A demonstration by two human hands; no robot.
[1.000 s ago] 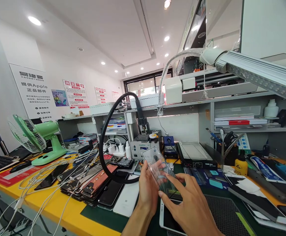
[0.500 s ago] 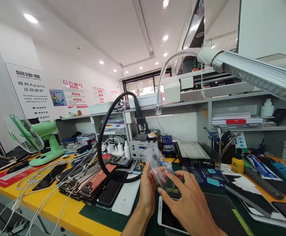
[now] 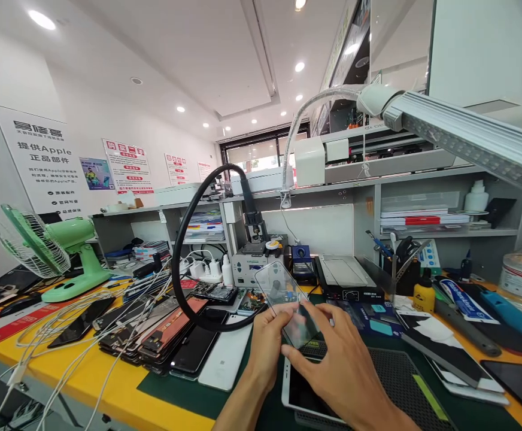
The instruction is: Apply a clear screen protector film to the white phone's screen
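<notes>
A clear, phone-sized glass screen protector point(image 3: 281, 292) with thin dark edges is held up and tilted above the bench. My left hand point(image 3: 264, 346) pinches its lower left side between thumb and fingers. My right hand point(image 3: 344, 356) is at its right side, the index finger against the edge and the thumb near the lower corner. Beneath my right hand lies a white-framed phone point(image 3: 303, 389) with a dark screen, partly covered by that hand. A white phone point(image 3: 225, 356), back up, rests left of my left forearm.
Stacked phone screens point(image 3: 164, 326) and tangled white cables point(image 3: 108, 317) lie left. A black hose point(image 3: 176, 263) arches from a hot-air station point(image 3: 247, 272). Right are a perforated black mat point(image 3: 400, 383), a yellow bottle point(image 3: 424, 294) and a lamp point(image 3: 458, 131) overhead. A green fan point(image 3: 79, 251) stands far left.
My left hand has turned, its thumb now folded over the glass's lower side instead of upright along the edge. My right hand stays at the right edge. The view has shifted slightly right.
</notes>
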